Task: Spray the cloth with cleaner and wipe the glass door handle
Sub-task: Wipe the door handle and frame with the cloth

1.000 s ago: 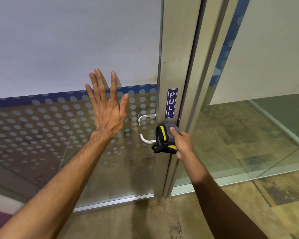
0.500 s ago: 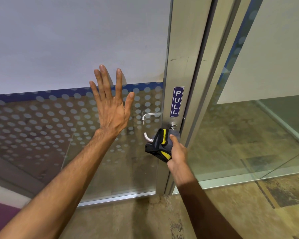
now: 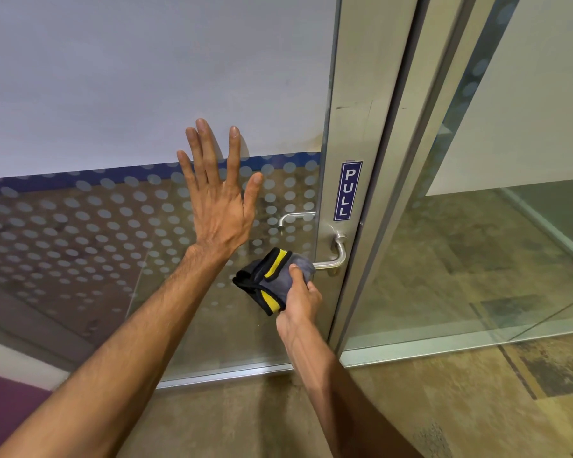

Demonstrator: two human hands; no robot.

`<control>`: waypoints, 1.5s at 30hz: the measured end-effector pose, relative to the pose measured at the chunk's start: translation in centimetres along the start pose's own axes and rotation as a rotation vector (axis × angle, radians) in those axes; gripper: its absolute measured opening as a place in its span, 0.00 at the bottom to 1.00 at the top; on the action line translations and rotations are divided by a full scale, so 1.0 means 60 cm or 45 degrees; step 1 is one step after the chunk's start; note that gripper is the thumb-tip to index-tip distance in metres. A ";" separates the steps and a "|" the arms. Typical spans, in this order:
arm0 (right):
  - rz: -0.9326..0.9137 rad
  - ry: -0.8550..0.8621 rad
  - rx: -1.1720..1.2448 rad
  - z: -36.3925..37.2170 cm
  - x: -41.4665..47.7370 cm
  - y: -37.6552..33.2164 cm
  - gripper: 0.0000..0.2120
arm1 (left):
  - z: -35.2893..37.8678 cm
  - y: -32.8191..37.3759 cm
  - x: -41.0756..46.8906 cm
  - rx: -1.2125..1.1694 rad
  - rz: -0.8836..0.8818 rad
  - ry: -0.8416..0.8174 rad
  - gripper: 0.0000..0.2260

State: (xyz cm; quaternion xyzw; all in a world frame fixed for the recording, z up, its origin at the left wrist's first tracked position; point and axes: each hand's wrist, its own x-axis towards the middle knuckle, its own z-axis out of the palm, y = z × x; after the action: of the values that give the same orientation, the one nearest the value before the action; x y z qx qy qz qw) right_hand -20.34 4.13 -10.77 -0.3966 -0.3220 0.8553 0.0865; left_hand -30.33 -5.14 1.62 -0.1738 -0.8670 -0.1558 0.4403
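Observation:
A silver lever handle [image 3: 335, 259] sticks out from the metal frame of the glass door [image 3: 113, 242]. My right hand [image 3: 299, 299] grips a folded grey cloth [image 3: 272, 279] with black and yellow edging, wrapped over the free left end of the lever. The lever's bend and round base show to the right of the cloth. My left hand [image 3: 217, 206] lies flat against the dotted glass, fingers spread, left of the handle. A second handle [image 3: 293, 218] shows through the glass on the far side. No spray bottle is in view.
A blue PULL sign [image 3: 348, 191] sits on the door frame [image 3: 361, 127] above the handle. To the right stands a fixed glass panel [image 3: 477, 259]. Brown patterned floor [image 3: 444, 408] runs below, with a purple strip [image 3: 4, 408] at the lower left.
My right hand has slid the cloth leftward along the lever, away from the base, uncovering the bend and base. My left hand stays flat on the glass.

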 end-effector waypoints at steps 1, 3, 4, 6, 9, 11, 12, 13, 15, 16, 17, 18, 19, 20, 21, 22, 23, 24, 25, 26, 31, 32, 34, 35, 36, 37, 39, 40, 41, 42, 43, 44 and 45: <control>0.011 -0.009 -0.004 0.000 -0.001 0.001 0.08 | -0.001 0.000 0.001 0.001 -0.001 -0.001 0.31; 0.022 -0.016 -0.012 0.000 -0.003 0.003 0.10 | -0.002 0.001 0.001 0.004 -0.002 -0.006 0.31; 0.030 -0.019 -0.015 0.001 -0.003 0.003 0.11 | -0.001 0.002 0.001 0.005 -0.002 -0.008 0.32; 0.047 -0.027 -0.020 0.002 -0.003 0.006 0.12 | 0.000 0.002 0.000 0.007 -0.002 -0.009 0.32; 0.045 -0.035 -0.007 0.008 -0.002 0.011 0.13 | 0.000 0.002 0.001 0.009 0.002 -0.002 0.32; 0.041 -0.036 0.005 0.014 0.000 0.015 0.12 | 0.001 0.001 0.002 0.009 0.002 0.002 0.32; 0.045 -0.039 0.010 0.016 0.000 0.018 0.11 | 0.002 0.001 0.001 0.008 0.001 0.002 0.32; 0.049 -0.044 0.011 0.017 0.001 0.021 0.10 | 0.002 0.001 0.001 0.006 0.001 0.001 0.31; 0.057 -0.052 0.007 0.020 0.001 0.025 0.07 | 0.003 0.001 0.000 0.003 -0.002 -0.002 0.31; 0.058 -0.055 0.009 0.023 0.000 0.026 0.07 | 0.003 0.001 0.000 0.001 -0.005 -0.003 0.31; 0.058 -0.062 0.011 0.025 -0.001 0.027 0.07 | 0.003 0.001 0.000 0.000 -0.006 -0.003 0.31; 0.060 -0.073 0.010 0.029 -0.003 0.028 0.07 | 0.003 0.001 0.000 0.002 -0.005 -0.003 0.31; 0.063 -0.086 0.003 0.033 -0.005 0.029 0.07 | 0.003 0.001 0.001 0.006 -0.004 -0.002 0.32; 0.067 -0.106 -0.006 0.037 -0.007 0.031 0.08 | 0.004 0.001 0.001 0.012 -0.005 -0.002 0.32; 0.068 -0.134 -0.020 0.042 -0.008 0.033 0.09 | 0.004 0.001 0.000 0.016 -0.006 -0.003 0.31; 0.070 -0.166 -0.037 0.047 -0.010 0.034 0.11 | 0.003 0.001 0.000 0.020 -0.007 -0.005 0.31; 0.072 -0.200 -0.057 0.053 -0.012 0.032 0.11 | 0.003 0.001 0.000 0.022 -0.007 -0.010 0.31; 0.078 -0.233 -0.076 0.060 -0.015 0.027 0.12 | 0.003 0.000 0.000 0.025 -0.008 -0.016 0.31; 0.095 -0.266 -0.092 0.066 -0.018 0.021 0.13 | 0.002 0.000 -0.001 0.028 -0.009 -0.023 0.31; 0.123 -0.299 -0.109 0.071 -0.021 0.014 0.14 | 0.001 0.000 -0.001 0.029 -0.010 -0.030 0.31; 0.344 -0.579 -0.128 0.051 -0.044 -0.021 0.13 | -0.004 -0.002 -0.004 0.006 -0.007 -0.040 0.31; 0.390 -0.642 -0.096 0.041 -0.046 -0.027 0.13 | -0.005 -0.002 -0.004 0.003 -0.006 -0.041 0.31; 0.434 -0.723 -0.045 0.023 -0.047 -0.039 0.16 | -0.007 -0.002 -0.007 0.013 -0.012 -0.051 0.31; 0.445 -0.746 -0.034 0.015 -0.046 -0.045 0.17 | -0.008 -0.002 -0.008 0.024 -0.022 -0.052 0.31; 0.456 -0.762 -0.032 0.007 -0.045 -0.052 0.18 | -0.010 -0.001 -0.008 0.035 -0.034 -0.046 0.31; 0.468 -0.782 -0.026 0.000 -0.044 -0.060 0.18 | -0.013 0.001 -0.008 0.038 -0.045 -0.038 0.31; 0.469 -0.808 -0.015 -0.013 -0.043 -0.075 0.17 | -0.022 0.006 -0.011 0.009 -0.051 -0.008 0.30; 0.459 -0.803 -0.019 -0.019 -0.041 -0.082 0.16 | -0.027 0.008 -0.014 -0.019 -0.050 0.015 0.29; 0.457 -0.800 -0.010 -0.023 -0.038 -0.090 0.15 | -0.033 0.010 -0.019 -0.066 -0.055 0.035 0.28; 0.459 -0.800 0.000 -0.027 -0.038 -0.097 0.15 | -0.042 0.013 -0.026 -0.135 -0.076 0.043 0.27; 0.465 -0.810 0.009 -0.031 -0.039 -0.105 0.16 | -0.052 0.018 -0.034 -0.219 -0.112 0.031 0.24; 0.476 -0.820 0.021 -0.035 -0.039 -0.112 0.16 | -0.062 0.023 -0.043 -0.314 -0.152 0.002 0.20; 0.480 -0.820 0.031 -0.037 -0.040 -0.119 0.16 | -0.074 0.029 -0.051 -0.415 -0.183 -0.046 0.16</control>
State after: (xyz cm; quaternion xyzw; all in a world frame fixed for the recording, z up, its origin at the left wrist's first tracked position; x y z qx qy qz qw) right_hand -17.86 9.76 -5.89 -0.1583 -0.2436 0.9410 -0.1736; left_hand -24.76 -5.96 1.84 -0.1832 -0.8482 -0.3223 0.3784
